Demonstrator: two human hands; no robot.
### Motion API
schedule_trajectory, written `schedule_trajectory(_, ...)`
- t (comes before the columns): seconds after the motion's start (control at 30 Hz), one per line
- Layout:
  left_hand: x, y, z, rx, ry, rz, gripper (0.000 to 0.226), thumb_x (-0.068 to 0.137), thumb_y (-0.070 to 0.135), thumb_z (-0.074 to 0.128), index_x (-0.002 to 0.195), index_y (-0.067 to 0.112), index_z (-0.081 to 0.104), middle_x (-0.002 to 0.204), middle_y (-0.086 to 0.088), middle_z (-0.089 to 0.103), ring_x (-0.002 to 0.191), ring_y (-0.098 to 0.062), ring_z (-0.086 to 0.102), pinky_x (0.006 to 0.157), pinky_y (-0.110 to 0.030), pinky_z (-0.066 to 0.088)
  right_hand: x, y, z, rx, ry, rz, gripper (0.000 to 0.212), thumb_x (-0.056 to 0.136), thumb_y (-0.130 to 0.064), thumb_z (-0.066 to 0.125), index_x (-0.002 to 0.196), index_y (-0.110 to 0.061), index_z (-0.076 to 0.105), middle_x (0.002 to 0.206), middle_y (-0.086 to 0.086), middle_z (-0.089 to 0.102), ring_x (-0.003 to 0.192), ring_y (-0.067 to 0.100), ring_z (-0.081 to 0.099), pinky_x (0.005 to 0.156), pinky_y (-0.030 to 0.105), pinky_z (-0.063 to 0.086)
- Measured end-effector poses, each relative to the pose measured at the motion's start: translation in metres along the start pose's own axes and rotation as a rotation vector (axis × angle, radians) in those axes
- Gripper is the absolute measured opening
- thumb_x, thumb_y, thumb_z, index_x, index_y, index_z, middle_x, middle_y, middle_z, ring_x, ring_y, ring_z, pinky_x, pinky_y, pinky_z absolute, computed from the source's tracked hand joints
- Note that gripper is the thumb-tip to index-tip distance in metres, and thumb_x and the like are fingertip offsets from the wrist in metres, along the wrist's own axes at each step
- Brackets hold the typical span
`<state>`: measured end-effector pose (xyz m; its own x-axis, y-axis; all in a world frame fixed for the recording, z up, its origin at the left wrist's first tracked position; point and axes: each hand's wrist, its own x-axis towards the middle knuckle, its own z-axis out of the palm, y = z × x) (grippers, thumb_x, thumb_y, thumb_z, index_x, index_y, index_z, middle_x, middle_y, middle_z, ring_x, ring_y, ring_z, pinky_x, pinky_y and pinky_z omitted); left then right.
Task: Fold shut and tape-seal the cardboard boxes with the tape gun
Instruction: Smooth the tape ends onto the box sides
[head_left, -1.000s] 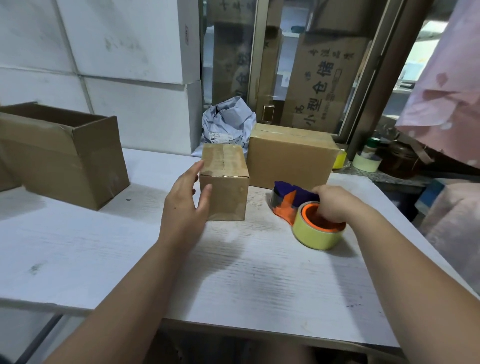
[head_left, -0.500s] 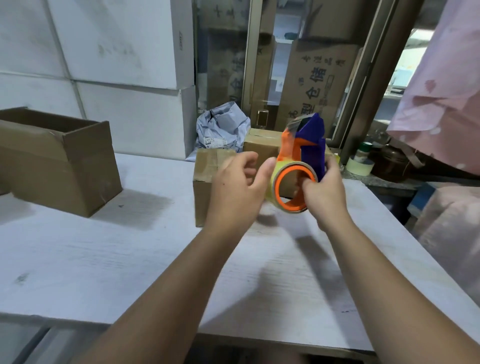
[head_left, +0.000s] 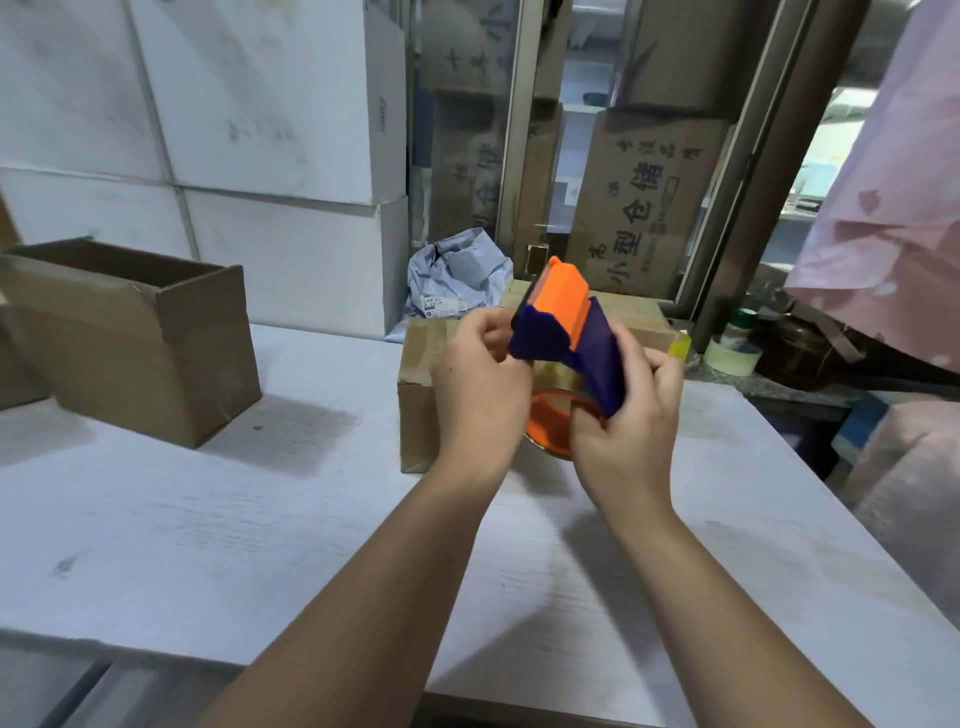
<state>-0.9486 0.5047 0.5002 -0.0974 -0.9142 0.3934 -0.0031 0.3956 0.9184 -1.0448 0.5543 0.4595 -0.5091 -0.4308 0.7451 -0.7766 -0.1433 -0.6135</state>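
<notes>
Cardboard comes first: on the white table (head_left: 208, 545) we count three boxes, going from the open-topped box (head_left: 156, 353) at the left, to the small closed box (head_left: 415, 415) near the middle, to the larger closed box (head_left: 639, 317) just behind and to the right of it. Between those two, at the back, lies one crumpled grey mailer bag (head_left: 457, 275). We count one tape gun (head_left: 561, 322), blue and orange with an orange-cored roll of tape, held off the table in front of the two closed boxes and hiding part of each. Our left hand (head_left: 478, 389) has its fingers curled tight, thumb and fingertips meeting at the gun's blue left edge; we cannot tell whether they pinch a tape end. Our right hand (head_left: 628, 421) is wrapped round the gun's blue body and roll from the right and below, gripping it firmly. Further right, off the table, one roll of pale tape (head_left: 732, 356) sits on a ledge, and pink cloth (head_left: 893, 234) hangs at the edge.
</notes>
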Motion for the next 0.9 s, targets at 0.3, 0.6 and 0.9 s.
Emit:
schedule_trajectory(0.3, 0.010, -0.009, -0.022, -0.252, 0.005, -0.143, 0.017, 0.088, 0.017, 0.058, 0.081, 0.017, 0.074, 0.081, -0.004, 0.073, 0.087, -0.026, 0.068, 0.086, -0.049, 0.054, 0.007, -0.005, -0.007, -0.003, -0.042, -0.028, 0.066, 0.061, -0.002, 0.042, 0.126, -0.012, 0.053, 0.112, 0.003, 0.041, 0.100, 0.011, 0.040, 0.084, 0.001, 0.030)
schedule_trajectory(0.6, 0.007, -0.008, -0.031, -0.276, 0.097, -0.155, 0.017, 0.085, 0.020, 0.069, 0.101, 0.018, 0.071, 0.092, -0.001, 0.072, 0.083, -0.017, 0.067, 0.080, -0.028, 0.055, 0.013, -0.004, -0.008, 0.029, -0.086, -0.062, 0.058, 0.074, 0.007, 0.055, 0.127, -0.017, 0.052, 0.113, 0.009, 0.047, 0.094, 0.007, 0.042, 0.075, -0.001, 0.033)
schedule_trajectory(0.9, 0.011, -0.007, -0.047, -0.134, 0.163, -0.012, 0.014, 0.084, 0.024, 0.071, 0.070, 0.026, 0.066, 0.064, 0.011, 0.064, 0.061, -0.001, 0.057, 0.064, -0.017, 0.048, 0.017, 0.010, -0.011, 0.129, -0.183, -0.106, 0.066, 0.077, 0.005, 0.069, 0.121, -0.037, 0.042, 0.114, -0.005, 0.046, 0.104, -0.004, 0.045, 0.079, 0.004, 0.039)
